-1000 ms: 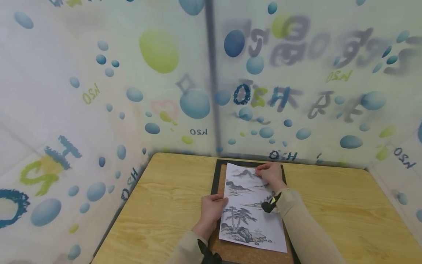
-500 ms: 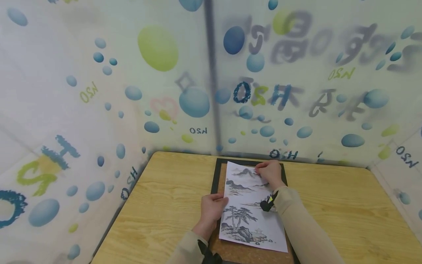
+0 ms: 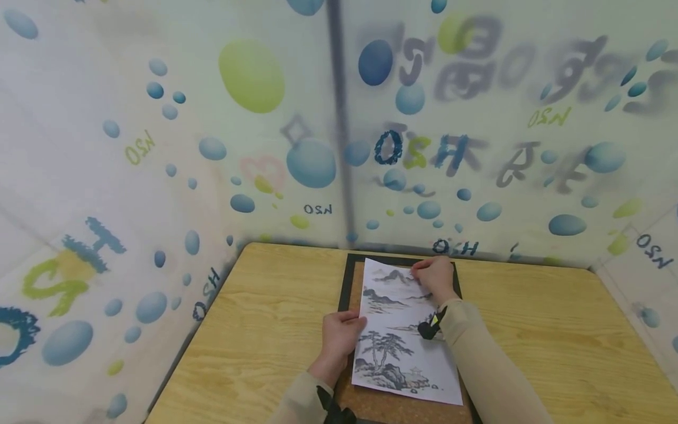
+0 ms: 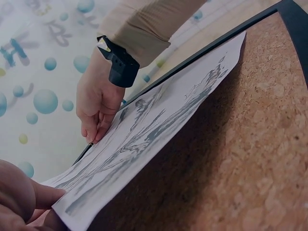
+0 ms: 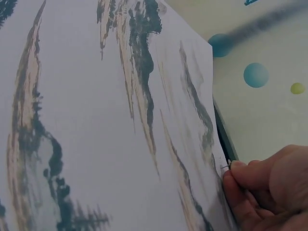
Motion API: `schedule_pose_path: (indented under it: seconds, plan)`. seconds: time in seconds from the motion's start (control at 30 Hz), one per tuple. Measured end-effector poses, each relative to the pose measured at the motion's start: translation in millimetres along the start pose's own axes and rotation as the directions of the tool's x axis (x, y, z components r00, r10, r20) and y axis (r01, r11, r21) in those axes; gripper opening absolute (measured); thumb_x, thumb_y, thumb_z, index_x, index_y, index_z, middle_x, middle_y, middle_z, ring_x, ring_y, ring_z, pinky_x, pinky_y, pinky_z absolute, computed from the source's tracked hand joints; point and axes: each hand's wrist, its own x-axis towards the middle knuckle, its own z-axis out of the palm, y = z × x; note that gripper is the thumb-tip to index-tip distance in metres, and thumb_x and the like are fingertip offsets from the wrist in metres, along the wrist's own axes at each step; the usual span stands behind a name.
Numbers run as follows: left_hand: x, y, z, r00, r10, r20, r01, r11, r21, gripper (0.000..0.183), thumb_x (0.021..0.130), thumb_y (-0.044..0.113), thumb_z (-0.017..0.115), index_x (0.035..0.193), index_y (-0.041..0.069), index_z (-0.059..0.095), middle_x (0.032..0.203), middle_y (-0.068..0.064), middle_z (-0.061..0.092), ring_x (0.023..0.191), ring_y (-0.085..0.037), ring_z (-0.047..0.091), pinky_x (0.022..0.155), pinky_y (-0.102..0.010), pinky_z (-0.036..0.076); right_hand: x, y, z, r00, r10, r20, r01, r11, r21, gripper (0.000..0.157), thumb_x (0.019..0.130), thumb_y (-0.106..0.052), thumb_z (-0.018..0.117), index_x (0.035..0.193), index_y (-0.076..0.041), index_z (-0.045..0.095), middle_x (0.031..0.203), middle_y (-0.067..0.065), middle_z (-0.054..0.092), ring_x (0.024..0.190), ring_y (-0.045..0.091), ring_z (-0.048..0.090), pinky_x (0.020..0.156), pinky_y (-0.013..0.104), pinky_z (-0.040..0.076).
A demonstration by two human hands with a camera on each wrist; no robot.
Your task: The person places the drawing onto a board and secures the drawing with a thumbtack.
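Note:
A white sheet of paper [image 3: 405, 315] printed with an ink landscape lies over a cork board [image 3: 381, 403] with a black frame. My left hand [image 3: 341, 338] pinches the sheet's left edge between thumb and fingers. In the left wrist view, the near edge of the paper stands lifted off the cork and casts a shadow. My right hand [image 3: 436, 280] is at the sheet's top, with thumb and forefinger pinching a tiny pushpin [image 5: 228, 166] at the paper's upper edge. Its thin metal shaft shows in the right wrist view; the fingertips hide most of it.
The board rests on a light wooden table [image 3: 254, 330], its far end close to the back wall. Pale walls [image 3: 296, 76] with blue and green bubble prints enclose the table. Black wrist cameras [image 3: 431, 327] are strapped over both beige sleeves.
The head view has tilted slightly. Both hands and the sheet keep nearly the same positions on the board.

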Motion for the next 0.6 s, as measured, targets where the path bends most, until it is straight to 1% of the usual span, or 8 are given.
schedule_pose_path:
  seconds: [0.2,0.3,0.43,0.6]
  plan:
    - [0.6,0.7,1.9,1.000,0.002,0.000,-0.002,1.000,0.006,0.023,0.093,0.005,0.079,0.113,-0.006,0.076,0.095,-0.012,0.076,0.085,-0.021,0.074,0.073,-0.035,0.061,0.5,-0.2,-2.0,0.999,-0.015,-0.038,0.014,0.999,-0.039,0.004,0.081,-0.006,0.086,0.080,-0.004,0.082,0.079,0.008,0.076,0.074,0.025,0.066,0.059,0.029,0.048]
    - [0.5,2.1,2.3,1.000,0.009,0.001,-0.009,1.000,0.009,0.023,0.093,0.004,0.079,0.113,-0.007,0.076,0.095,-0.012,0.077,0.084,-0.021,0.074,0.073,-0.035,0.061,0.1,-0.3,-2.6,0.999,-0.011,-0.030,0.010,0.999,-0.043,0.005,0.082,-0.007,0.086,0.080,-0.004,0.083,0.079,0.008,0.076,0.074,0.025,0.067,0.060,0.030,0.049]
    - [0.0,2.8,1.5,1.000,-0.002,-0.001,0.002,1.000,0.010,0.024,0.093,0.004,0.079,0.114,-0.007,0.076,0.095,-0.013,0.077,0.085,-0.021,0.074,0.074,-0.035,0.061,-1.9,-1.0,-2.0,1.000,-0.003,-0.011,0.003,1.000,-0.031,0.005,0.083,-0.008,0.087,0.081,-0.005,0.083,0.083,0.010,0.077,0.075,0.026,0.068,0.061,0.031,0.050]
    - [-0.5,2.3,-0.2,1.000,-0.015,0.002,0.015,1.000,0.002,0.026,0.093,0.004,0.079,0.116,-0.007,0.075,0.096,-0.013,0.077,0.086,-0.022,0.074,0.074,-0.035,0.061,-5.0,-2.8,-0.1,1.000,-0.007,-0.023,0.006,1.000,-0.017,0.006,0.083,-0.008,0.087,0.081,-0.004,0.084,0.085,0.012,0.078,0.076,0.027,0.068,0.062,0.032,0.050]
